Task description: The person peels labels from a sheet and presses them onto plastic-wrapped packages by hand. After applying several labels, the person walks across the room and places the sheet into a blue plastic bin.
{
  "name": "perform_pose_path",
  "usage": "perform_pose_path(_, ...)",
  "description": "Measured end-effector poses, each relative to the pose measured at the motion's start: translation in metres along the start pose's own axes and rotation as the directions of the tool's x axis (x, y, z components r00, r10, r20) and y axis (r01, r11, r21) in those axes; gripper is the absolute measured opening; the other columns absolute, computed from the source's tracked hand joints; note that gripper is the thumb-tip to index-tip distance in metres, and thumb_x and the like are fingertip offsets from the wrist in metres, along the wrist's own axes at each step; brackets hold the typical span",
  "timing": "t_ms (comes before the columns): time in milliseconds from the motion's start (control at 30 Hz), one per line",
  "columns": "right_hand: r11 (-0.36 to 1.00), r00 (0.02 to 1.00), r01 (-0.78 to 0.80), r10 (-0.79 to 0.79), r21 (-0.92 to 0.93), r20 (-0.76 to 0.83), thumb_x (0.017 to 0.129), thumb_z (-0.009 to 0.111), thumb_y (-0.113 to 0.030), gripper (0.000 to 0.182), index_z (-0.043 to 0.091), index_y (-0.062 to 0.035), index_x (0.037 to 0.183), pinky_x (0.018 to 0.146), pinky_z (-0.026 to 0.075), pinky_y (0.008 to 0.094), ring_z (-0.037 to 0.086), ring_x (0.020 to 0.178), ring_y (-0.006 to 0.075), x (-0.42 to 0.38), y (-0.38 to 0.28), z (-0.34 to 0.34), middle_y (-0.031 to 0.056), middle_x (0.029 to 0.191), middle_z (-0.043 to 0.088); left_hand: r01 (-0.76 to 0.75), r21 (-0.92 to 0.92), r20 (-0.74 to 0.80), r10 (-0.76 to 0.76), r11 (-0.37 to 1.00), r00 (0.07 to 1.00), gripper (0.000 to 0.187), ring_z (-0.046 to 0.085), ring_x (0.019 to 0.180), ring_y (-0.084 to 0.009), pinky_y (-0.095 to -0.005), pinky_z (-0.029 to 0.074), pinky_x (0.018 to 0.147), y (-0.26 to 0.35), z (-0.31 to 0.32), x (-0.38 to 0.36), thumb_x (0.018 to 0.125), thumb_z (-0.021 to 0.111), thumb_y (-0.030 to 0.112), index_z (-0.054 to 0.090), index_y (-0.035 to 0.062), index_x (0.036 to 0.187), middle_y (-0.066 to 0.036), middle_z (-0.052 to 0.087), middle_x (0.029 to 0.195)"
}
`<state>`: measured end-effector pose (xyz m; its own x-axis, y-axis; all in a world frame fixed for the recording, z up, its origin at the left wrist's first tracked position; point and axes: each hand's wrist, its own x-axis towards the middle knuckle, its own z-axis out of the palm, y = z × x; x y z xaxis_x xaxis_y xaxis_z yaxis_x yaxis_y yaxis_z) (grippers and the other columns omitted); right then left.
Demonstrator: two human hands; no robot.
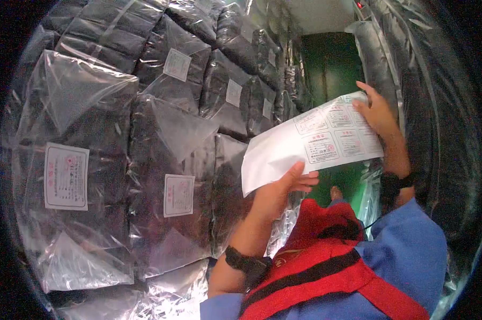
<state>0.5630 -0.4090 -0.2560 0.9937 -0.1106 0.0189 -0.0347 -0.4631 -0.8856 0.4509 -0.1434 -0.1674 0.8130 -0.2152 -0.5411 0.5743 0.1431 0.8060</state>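
A white sheet of labels [283,149] is held up at a tilt in front of me. Its right part carries printed labels with red and black text; the left part is plain white. My left hand [286,186] grips the lower edge, thumb on top and fingers beneath. At the upper right corner, my right hand [377,113] is closed on the sheet, its index finger sticking out past the edge. To the left, similar labels sit on plastic-wrapped dark bundles: one label [66,176] on the nearest bundle [86,128], another label [179,195] on the bundle beside it.
Stacked wrapped bundles [171,101] rise along the left, several bearing labels. More plastic-wrapped dark goods [427,106] line the right side. Between them runs a narrow green floor [326,69]. Loose shiny plastic [171,290] lies low at the front left.
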Motion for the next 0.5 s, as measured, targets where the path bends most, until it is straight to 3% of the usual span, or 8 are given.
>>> perform_pose_path(33, 0.969, 0.966, 0.118, -0.163, -0.219, -0.2, 0.078, 0.061, -0.009, 0.042, 0.05, -0.0018, 0.119, 0.083, 0.044, 0.0307, 0.058, 0.092, 0.0223, -0.001, 0.003, 0.009, 0.0175, 0.104, 0.059, -0.013, -0.011, -0.003, 0.013, 1.0, 1.0, 0.038, 0.064, 0.078, -0.0226, -0.029, 0.051, 0.064, -0.002, 0.0, 0.003, 0.087, 0.055, 0.029, 0.053, -0.0029, 0.109, -0.016, 0.063, 0.093)
perform_pose_path(133, 0.884, 0.86, 0.329, -0.426, -0.332, -0.282, 0.072, 0.066, -0.014, 0.031, 0.061, -0.004, 0.101, 0.086, 0.044, 0.0358, 0.057, 0.096, 0.029, -0.033, -0.055, -0.01, 0.0156, 0.104, 0.06, -0.08, 0.026, -0.04, 0.081, 0.996, 0.996, 0.038, 0.063, 0.079, -0.0221, -0.0285, 0.051, 0.065, -0.001, 0.001, 0.01, 0.086, 0.056, 0.027, 0.053, -0.0027, 0.11, -0.015, 0.062, 0.094)
perform_pose_path(200, 0.87, 0.878, 0.478, -0.476, 0.119, -0.045, 0.069, 0.068, -0.014, 0.018, 0.066, -0.0051, 0.085, 0.085, 0.045, 0.0355, 0.059, 0.092, 0.0278, -0.059, -0.074, 0.003, 0.0125, 0.097, 0.063, -0.114, 0.031, -0.069, 0.116, 0.993, 0.991, 0.037, 0.063, 0.079, -0.0218, -0.0287, 0.051, 0.066, -0.001, 0.007, 0.012, 0.087, 0.056, 0.027, 0.053, -0.0026, 0.109, -0.014, 0.062, 0.094)
perform_pose_path(267, 0.86, 0.85, 0.504, -0.511, 0.084, 0.128, 0.068, 0.069, -0.014, 0.016, 0.066, -0.0055, 0.082, 0.08, 0.047, 0.0344, 0.061, 0.087, 0.0259, -0.081, -0.105, 0.014, 0.01, 0.089, 0.065, -0.157, 0.004, -0.081, 0.157, 0.988, 0.984, 0.036, 0.063, 0.079, -0.0214, -0.0293, 0.051, 0.067, 0.003, 0.013, 0.017, 0.087, 0.055, 0.027, 0.053, -0.0025, 0.108, -0.014, 0.062, 0.094)
perform_pose_path(367, 0.858, 0.855, 0.505, -0.512, 0.092, 0.086, 0.067, 0.071, -0.014, 0.016, 0.067, -0.0057, 0.08, 0.075, 0.049, 0.0335, 0.062, 0.083, 0.0252, -0.087, -0.093, 0.031, 0.0107, 0.087, 0.065, -0.115, -0.014, -0.079, 0.113, 0.993, 0.99, 0.035, 0.063, 0.079, -0.0212, -0.0297, 0.051, 0.068, 0.001, 0.015, 0.02, 0.087, 0.055, 0.026, 0.054, -0.0028, 0.107, -0.013, 0.061, 0.091)
perform_pose_path(500, 0.854, 0.85, 0.499, -0.515, 0.146, 0.11, 0.068, 0.071, -0.013, 0.015, 0.067, -0.0046, 0.08, 0.071, 0.05, 0.0326, 0.063, 0.078, 0.0255, -0.086, -0.089, 0.026, 0.0115, 0.085, 0.065, -0.168, 0.025, 0.002, 0.168, 0.986, 0.986, 0.035, 0.063, 0.079, -0.0212, -0.0299, 0.051, 0.068, -0.002, 0.015, 0.026, 0.088, 0.054, 0.027, 0.054, -0.0037, 0.105, -0.013, 0.062, 0.091)
